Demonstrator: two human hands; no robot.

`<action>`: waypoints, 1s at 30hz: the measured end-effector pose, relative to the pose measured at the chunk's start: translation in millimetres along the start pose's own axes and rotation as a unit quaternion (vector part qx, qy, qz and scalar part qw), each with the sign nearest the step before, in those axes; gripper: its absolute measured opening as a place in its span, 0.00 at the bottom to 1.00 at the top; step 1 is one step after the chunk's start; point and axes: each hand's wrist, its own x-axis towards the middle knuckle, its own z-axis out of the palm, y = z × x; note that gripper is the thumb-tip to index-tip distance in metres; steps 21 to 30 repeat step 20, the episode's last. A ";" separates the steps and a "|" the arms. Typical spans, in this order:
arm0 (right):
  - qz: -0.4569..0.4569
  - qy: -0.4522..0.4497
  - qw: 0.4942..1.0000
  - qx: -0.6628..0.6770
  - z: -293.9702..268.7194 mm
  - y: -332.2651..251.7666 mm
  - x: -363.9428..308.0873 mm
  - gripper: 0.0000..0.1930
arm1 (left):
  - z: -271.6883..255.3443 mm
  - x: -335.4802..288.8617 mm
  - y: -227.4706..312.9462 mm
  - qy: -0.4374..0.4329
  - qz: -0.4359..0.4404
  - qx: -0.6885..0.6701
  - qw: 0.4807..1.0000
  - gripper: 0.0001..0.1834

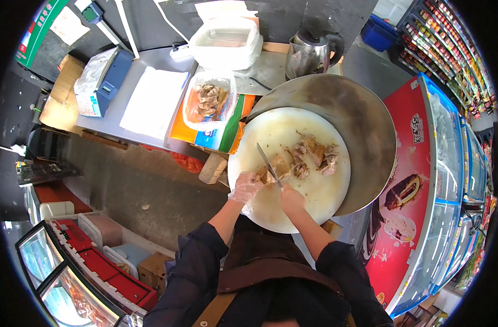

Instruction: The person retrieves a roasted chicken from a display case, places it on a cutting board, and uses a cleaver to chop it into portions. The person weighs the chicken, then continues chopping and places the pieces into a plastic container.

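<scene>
A round white cutting board (320, 199) lies in front of me with several pieces of cooked meat on it. My right hand (292, 200) is closed round the handle of a knife (266, 161), whose blade slants up and left across a chunk of meat (280, 166). In a clear plastic glove, my left hand (247, 188) presses its fingers on the near-left end of that chunk, beside the blade. Cut meat pieces (313, 151) lie apart to the right. Back left of the board, a bag-lined container (192, 109) holds more meat.
A large metal pot (371, 147) curves round the board's right and far side. Behind it stands a metal kettle (306, 57), left of that a bag-covered white tub (227, 46). A blue scale (104, 82) is at far left. A red freezer (404, 191) stands to my right.
</scene>
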 end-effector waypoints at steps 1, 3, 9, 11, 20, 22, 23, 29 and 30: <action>-0.004 0.006 1.000 -0.011 1.2 -1.6 6.0 0.11 | 0.5 -1.1 3.5 0.012 0.002 0.006 1.000 0.12; -0.016 0.023 1.000 0.009 -6.4 7.5 6.6 0.11 | -5.8 1.5 5.1 -0.022 -0.062 -0.042 0.997 0.11; -0.007 0.042 0.998 0.036 -33.7 9.9 -29.2 0.12 | -17.3 3.8 5.8 -0.060 -0.098 -0.059 0.992 0.09; -0.017 0.080 0.996 0.040 -35.0 -0.2 -31.0 0.12 | -17.4 6.3 8.6 -0.048 -0.048 0.006 0.998 0.10; 0.034 0.006 0.999 0.020 -30.5 5.1 -21.0 0.14 | 1.6 -15.7 10.9 0.052 -0.072 -0.030 0.996 0.16; 0.034 0.006 0.999 0.020 -30.5 5.1 -21.0 0.14 | 1.6 -15.7 10.9 0.052 -0.072 -0.030 0.996 0.16; 0.034 0.006 0.999 0.020 -30.5 5.1 -21.0 0.14 | 1.6 -15.7 10.9 0.052 -0.072 -0.030 0.996 0.16; 0.034 0.006 0.999 0.020 -30.5 5.1 -21.0 0.14 | 1.6 -15.7 10.9 0.052 -0.072 -0.030 0.996 0.16; 0.034 0.006 0.999 0.020 -30.5 5.1 -21.0 0.14 | 1.6 -15.7 10.9 0.052 -0.072 -0.030 0.996 0.16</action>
